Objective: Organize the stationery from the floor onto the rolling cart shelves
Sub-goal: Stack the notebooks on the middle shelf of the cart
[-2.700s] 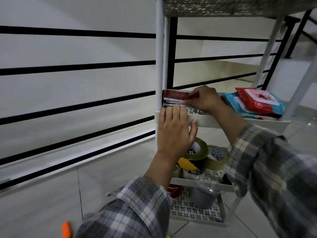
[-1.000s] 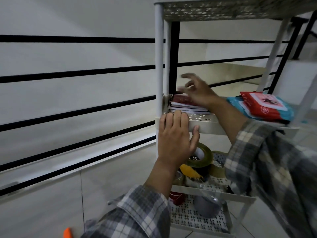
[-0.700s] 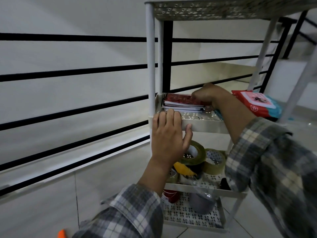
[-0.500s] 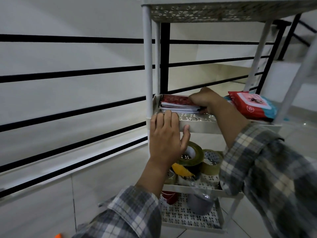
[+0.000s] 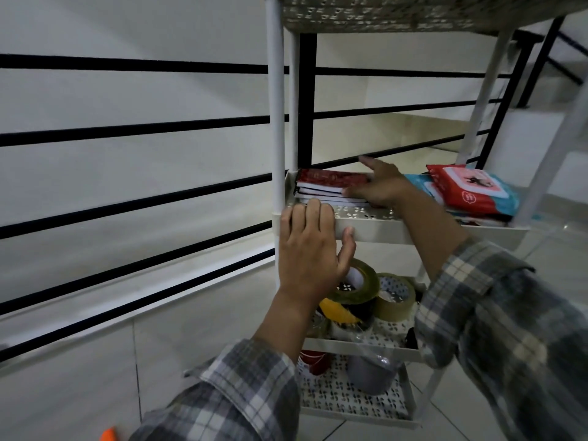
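Black railing (image 5: 133, 132) behind white rolling cart (image 5: 276, 128). Notebook stack (image 5: 327, 187) sits at middle shelf's left end. Right hand (image 5: 380, 186) open, fingers spread, flat on the stack's right edge. Left hand (image 5: 313, 249) open, palm pressed to the shelf's front rim. Tape rolls (image 5: 366, 294) on shelf below.

A home stair landing is showing here: black railing (image 5: 143, 128) running along white walls, pale tiled floor (image 5: 79, 377).
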